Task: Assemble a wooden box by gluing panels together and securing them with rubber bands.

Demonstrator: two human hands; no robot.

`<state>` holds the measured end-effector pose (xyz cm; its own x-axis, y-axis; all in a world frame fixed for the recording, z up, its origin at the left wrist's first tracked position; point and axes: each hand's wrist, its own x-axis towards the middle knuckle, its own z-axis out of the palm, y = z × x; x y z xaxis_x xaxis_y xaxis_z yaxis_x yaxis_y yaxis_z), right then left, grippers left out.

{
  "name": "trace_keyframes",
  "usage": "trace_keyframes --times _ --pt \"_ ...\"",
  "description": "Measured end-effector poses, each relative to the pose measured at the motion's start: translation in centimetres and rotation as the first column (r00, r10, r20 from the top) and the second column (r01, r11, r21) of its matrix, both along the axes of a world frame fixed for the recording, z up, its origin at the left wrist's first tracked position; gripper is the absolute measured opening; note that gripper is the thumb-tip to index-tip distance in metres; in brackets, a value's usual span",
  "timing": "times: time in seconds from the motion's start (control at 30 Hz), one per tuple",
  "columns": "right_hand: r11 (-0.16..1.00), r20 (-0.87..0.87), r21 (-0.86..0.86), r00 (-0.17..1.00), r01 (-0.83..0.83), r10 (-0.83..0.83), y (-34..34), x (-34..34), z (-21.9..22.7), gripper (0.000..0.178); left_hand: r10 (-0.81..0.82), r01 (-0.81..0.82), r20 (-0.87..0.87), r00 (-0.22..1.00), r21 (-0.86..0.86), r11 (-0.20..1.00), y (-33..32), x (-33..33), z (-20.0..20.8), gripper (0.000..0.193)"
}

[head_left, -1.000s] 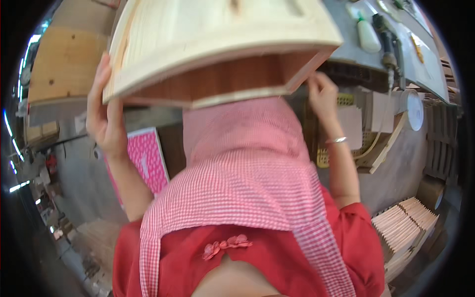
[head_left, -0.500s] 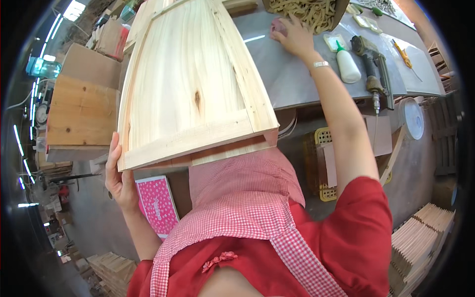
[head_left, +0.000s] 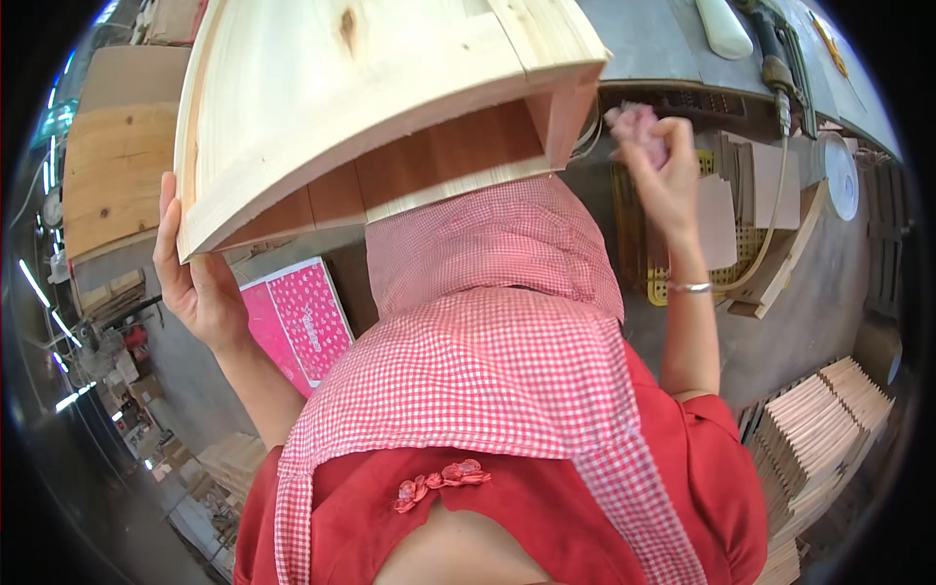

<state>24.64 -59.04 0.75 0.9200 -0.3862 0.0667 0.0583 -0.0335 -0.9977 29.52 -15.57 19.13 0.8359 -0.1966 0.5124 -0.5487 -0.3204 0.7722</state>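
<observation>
A pale wooden box-like cabinet (head_left: 390, 88) with a framed panel on top leans over the bench toward me, its near end open and hollow inside. My left hand (head_left: 198, 283) grips its near left corner, fingers along the outer side. At the right of the cabinet's open end, my right hand (head_left: 665, 180) is raised off the bench, closed around a crumpled pink cloth (head_left: 642, 132). The cloth is apart from the wood. A silver bracelet (head_left: 690, 288) is on my right wrist.
On the grey bench (head_left: 643, 39) lie a white squeeze bottle (head_left: 723, 29) and an air nailer (head_left: 777, 68) with a hose. Below stands a yellow crate (head_left: 746, 249) with boards. A pink printed box (head_left: 297, 327) is at lower left; stacked wood strips (head_left: 814, 444) at lower right.
My right hand has come back from the far bench toward me, bringing the pink cloth. The view has tipped down, showing more of the cabinet's open end. My left hand keeps its corner.
</observation>
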Motion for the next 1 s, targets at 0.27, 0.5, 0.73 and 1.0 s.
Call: trace_keyframes --times 0.27,0.5,0.73,1.0 --pt "0.895 -0.291 -0.265 0.915 -0.358 0.280 4.0 -0.8 -10.8 0.029 0.009 -0.008 -0.025 1.000 0.009 1.000 -0.4 0.2 0.1 0.041" --pt "0.881 -0.576 -0.295 0.804 -0.370 0.144 -0.3 -3.4 -13.5 0.029 -0.018 0.016 0.023 1.000 0.074 0.997 0.1 0.4 0.3 0.040" --pt "0.953 -0.051 -0.294 0.997 -0.073 0.060 -2.6 0.1 5.6 0.016 0.031 -0.030 -0.015 0.999 0.043 0.999 0.3 0.0 0.2 0.040" --pt "0.097 0.221 -0.966 0.961 0.239 -0.168 -6.1 14.2 5.4 0.034 0.038 -0.038 -0.048 0.998 0.009 0.999 -0.3 0.0 1.5 0.042"
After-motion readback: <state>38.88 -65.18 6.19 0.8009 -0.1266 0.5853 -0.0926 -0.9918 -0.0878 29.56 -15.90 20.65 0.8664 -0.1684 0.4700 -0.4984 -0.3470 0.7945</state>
